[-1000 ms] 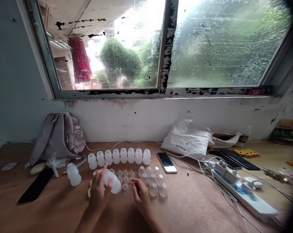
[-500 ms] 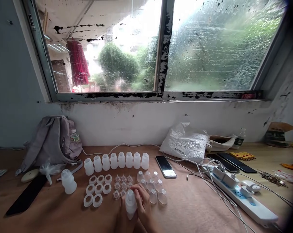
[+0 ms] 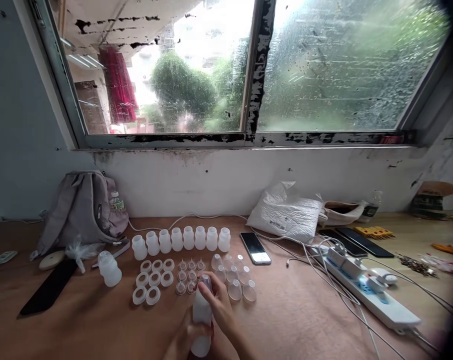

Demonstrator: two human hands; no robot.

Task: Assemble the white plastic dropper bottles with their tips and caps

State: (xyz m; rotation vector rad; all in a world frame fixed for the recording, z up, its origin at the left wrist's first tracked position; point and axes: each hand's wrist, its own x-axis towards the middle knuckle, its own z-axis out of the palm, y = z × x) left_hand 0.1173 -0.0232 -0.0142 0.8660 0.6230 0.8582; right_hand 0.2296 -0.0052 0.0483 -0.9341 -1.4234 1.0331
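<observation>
Head view: a small white bottle point(image 3: 202, 320) is held upright near the bench's front edge, gripped low by the left hand point(image 3: 183, 340). Its top is pinched by the right hand point(image 3: 221, 307), probably on a clear nipple. Risk: the nipple could be seated crooked, or the caps point(image 3: 234, 280) just beyond could be knocked over by the knuckles.

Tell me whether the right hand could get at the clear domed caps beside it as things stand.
Probably yes, once freed. The right hand is busy at the top of the small white bottle, which the left hand grips lower down. The clear domed caps lie just past it on the desk, with nothing between.
</observation>
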